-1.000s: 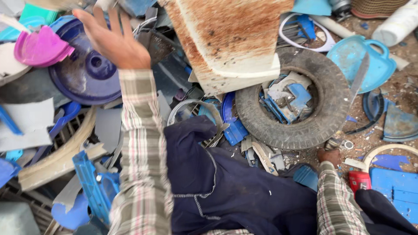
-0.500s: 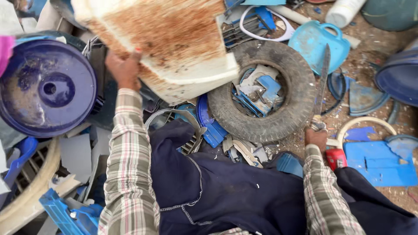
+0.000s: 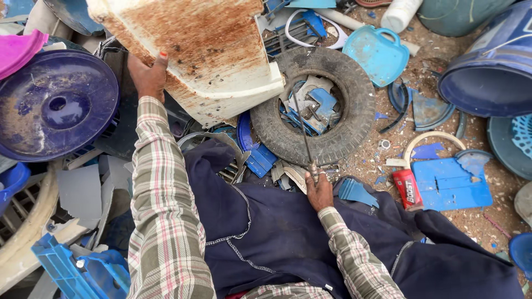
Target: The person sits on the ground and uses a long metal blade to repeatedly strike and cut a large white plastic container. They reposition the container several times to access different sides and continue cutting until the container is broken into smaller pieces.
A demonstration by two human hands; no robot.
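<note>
Head view, single entry; landmark: the black tyre (image 3: 313, 105) lying flat on the sandy ground.

- Left hand (image 3: 148, 77): closed on the lower edge of a rust-stained white panel (image 3: 194, 50), which is tilted up just left of the tyre.
- Right hand (image 3: 318, 191): closed around the handle of a thin metal rod (image 3: 302, 127), whose shaft runs up across the tyre's near wall toward its centre.
- Inside the tyre: broken blue and grey plastic pieces.
- Left of the tyre, beyond the panel: round dark-blue lid (image 3: 55, 105).
- Right of the tyre: light-blue dustpan (image 3: 379, 52), dark-blue barrel (image 3: 490, 72), red can (image 3: 407, 188).

Risk, as judged: the panel is large and gripped at one edge only; it could tip onto the tyre and rod. Its corroded edge could cut the fingers.

Panel's look: off-white, broad brown rust staining, thick pale rim.
</note>
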